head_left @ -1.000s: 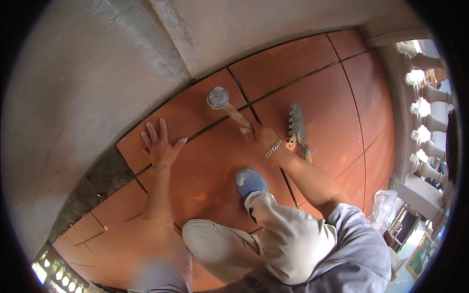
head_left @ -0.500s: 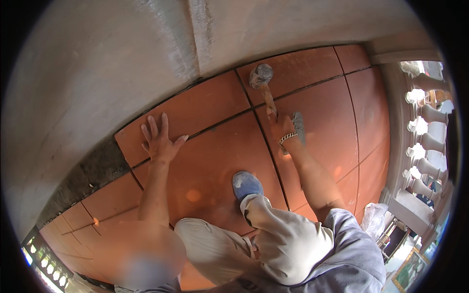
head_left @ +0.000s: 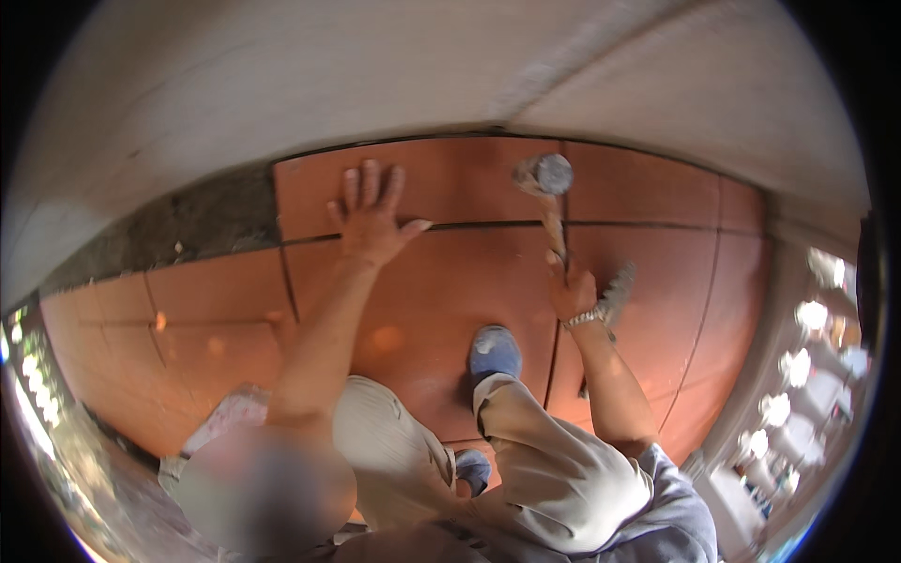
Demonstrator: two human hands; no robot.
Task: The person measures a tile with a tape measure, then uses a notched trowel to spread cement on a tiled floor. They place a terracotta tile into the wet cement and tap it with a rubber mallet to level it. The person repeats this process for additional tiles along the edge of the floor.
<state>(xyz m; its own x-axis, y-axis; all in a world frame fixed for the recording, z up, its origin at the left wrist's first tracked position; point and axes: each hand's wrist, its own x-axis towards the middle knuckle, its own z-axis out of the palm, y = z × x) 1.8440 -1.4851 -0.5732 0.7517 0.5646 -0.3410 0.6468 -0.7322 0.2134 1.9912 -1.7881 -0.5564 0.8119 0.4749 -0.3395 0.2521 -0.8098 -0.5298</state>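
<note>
My left hand [head_left: 372,218] rests with fingers spread on a long reddish-brown floor tile [head_left: 460,174] along the wall. My right hand [head_left: 571,289] is wrapped round the wooden handle of a mallet [head_left: 542,174]. Its grey, dusty head is at the right end of that tile, by the joint with the neighbouring tile [head_left: 648,188]. I cannot tell whether the head touches the tile. A cement-smeared trowel [head_left: 617,293] lies beside my right wrist, partly hidden by it.
Left of the long tile is a strip of bare grey mortar [head_left: 206,218]. A plastered wall [head_left: 375,75] runs along the far side. White balusters [head_left: 798,413] stand at the right. My blue shoe [head_left: 495,353] is on a large tile [head_left: 422,291].
The whole view has turned. The mallet head has moved left from the neighbouring tile to the joint side of the long tile. My left hand stays spread on the long tile.
</note>
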